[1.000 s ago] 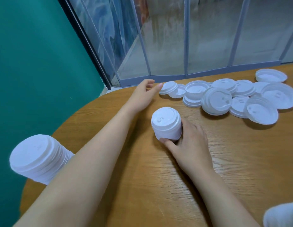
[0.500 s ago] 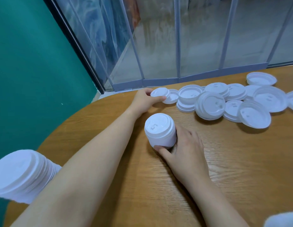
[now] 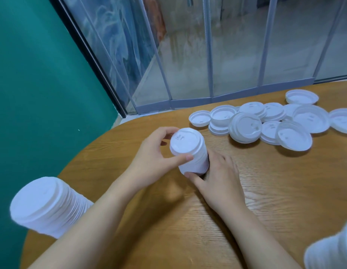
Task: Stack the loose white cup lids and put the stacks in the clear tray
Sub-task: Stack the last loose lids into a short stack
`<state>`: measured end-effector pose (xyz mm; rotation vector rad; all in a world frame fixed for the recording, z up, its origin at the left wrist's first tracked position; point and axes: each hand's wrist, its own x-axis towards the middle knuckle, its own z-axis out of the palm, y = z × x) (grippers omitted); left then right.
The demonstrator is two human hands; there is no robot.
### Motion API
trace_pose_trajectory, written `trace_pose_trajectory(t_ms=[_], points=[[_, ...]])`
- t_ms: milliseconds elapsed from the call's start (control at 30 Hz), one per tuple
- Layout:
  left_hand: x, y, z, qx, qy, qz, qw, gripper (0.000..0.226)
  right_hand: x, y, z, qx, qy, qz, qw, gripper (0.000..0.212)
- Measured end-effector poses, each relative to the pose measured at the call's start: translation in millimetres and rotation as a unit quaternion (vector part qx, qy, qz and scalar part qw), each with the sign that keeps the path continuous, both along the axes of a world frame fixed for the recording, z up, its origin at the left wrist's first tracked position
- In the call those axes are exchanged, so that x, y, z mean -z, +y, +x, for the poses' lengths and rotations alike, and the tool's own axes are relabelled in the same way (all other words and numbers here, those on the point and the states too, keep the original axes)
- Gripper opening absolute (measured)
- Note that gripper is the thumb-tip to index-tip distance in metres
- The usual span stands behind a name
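Observation:
A small stack of white lids (image 3: 194, 158) stands on the wooden table (image 3: 275, 191) at the middle. My left hand (image 3: 155, 158) pinches the top lid (image 3: 185, 141) between thumb and fingers, right on the stack. My right hand (image 3: 219, 177) grips the stack's base from the right, thumb at its foot. Several loose white lids (image 3: 246, 127) lie scattered at the back right, some upside down. The clear tray is not in view.
A tall stack of larger lids (image 3: 46, 206) stands at the table's left edge, beside my left forearm. Part of another white stack (image 3: 331, 247) shows at the bottom right corner. A green wall and a glass partition (image 3: 188, 55) lie behind the table.
My left hand picked a small lid from the left end of the loose pile and brought it back onto the stack that my right hand holds. The view shifted a little.

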<state>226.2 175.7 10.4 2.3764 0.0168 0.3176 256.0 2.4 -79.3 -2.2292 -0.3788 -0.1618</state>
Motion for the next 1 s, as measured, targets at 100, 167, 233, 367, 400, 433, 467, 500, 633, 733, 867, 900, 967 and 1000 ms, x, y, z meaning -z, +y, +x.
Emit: trace_pose_trajectory(t_ms=[100, 167, 233, 367, 400, 433, 467, 500, 633, 733, 867, 900, 967, 1000], points=[[5, -2, 0, 0.0, 0.016, 0.013, 1.0, 0.062, 0, -1, 0, -0.004, 0.005, 0.002, 1.0, 0.064], [8, -2, 1, 0.0, 0.026, 0.011, 1.0, 0.062, 0, -1, 0, -0.002, 0.004, 0.004, 1.0, 0.062], [10, -3, 2, 0.006, 0.031, 0.015, 0.999, 0.062, 1, -1, 0, -0.001, 0.002, 0.01, 1.0, 0.059], [11, -5, 3, 0.01, 0.028, 0.045, 0.999, 0.066, 3, 0, 1, -0.001, 0.003, 0.014, 1.0, 0.058], [11, -5, 4, 0.01, 0.028, 0.054, 0.998, 0.066, 3, 0, 2, 0.0, 0.004, 0.012, 1.0, 0.059], [11, -6, 5, 0.009, 0.028, 0.061, 0.998, 0.066, 4, 0, 2, 0.0, 0.006, 0.011, 1.0, 0.06], [11, -6, 5, 0.008, 0.03, 0.065, 0.997, 0.065, 4, 0, 3, -0.001, 0.008, 0.009, 1.0, 0.06], [11, -6, 6, 0.007, 0.033, 0.066, 0.997, 0.065, 4, 0, 3, -0.002, 0.01, 0.009, 1.0, 0.06], [3, -2, 10, 0.018, 0.075, 0.055, 0.995, 0.063, 2, -1, 1, -0.003, 0.009, 0.018, 1.0, 0.058], [-9, 5, 21, 0.024, 0.1, 0.035, 0.994, 0.068, 2, -1, 1, -0.002, 0.009, 0.01, 1.0, 0.056], [-22, 10, 58, -0.019, 0.073, 0.002, 0.997, 0.036, 3, -2, 0, -0.003, 0.009, 0.012, 1.0, 0.057], [-22, 10, 72, -0.024, 0.069, 0.01, 0.997, 0.036, 3, -2, 0, -0.004, 0.01, 0.013, 1.0, 0.058], [-16, 12, 102, -0.008, 0.096, 0.055, 0.994, 0.051, 3, -3, 0, -0.005, 0.012, 0.013, 1.0, 0.06], [-12, 12, 116, 0.008, 0.125, 0.083, 0.989, 0.065, 3, -2, 1, -0.005, 0.01, 0.011, 1.0, 0.062]])
